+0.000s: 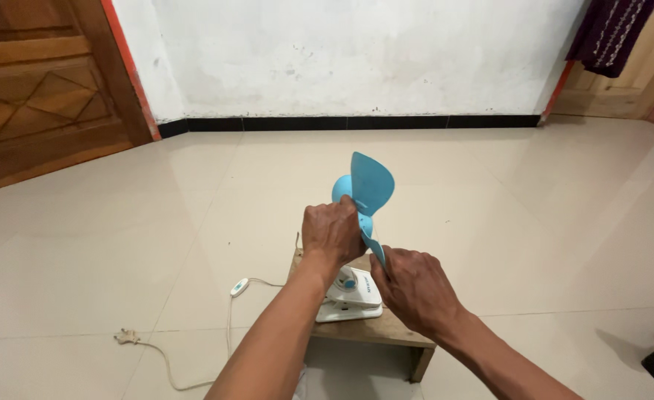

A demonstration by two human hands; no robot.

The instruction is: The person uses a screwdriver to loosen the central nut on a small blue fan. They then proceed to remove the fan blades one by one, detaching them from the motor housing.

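Two hands: both on a small fan, mid-floor.
Floor (pixel 534 244): pale tiles.
Stool (pixel 386 332): low, wooden, under white fan base (pixel 350 295).
Blades (pixel 367 191): blue, upright.
Left hand (pixel 332 231): fingers closed round hub.
Right hand (pixel 414 289): fingers pinching lower blade.
Cord (pixel 193 348): trailing left.

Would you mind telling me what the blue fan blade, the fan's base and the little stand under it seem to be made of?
The fan blade looks like thin moulded plastic, light blue with a smooth, slightly glossy face. The base appears to be white plastic, smooth and rounded. The stand seems to be unfinished wood: brown, matte, with flat board edges. The left hand and right hand both grip the blade.
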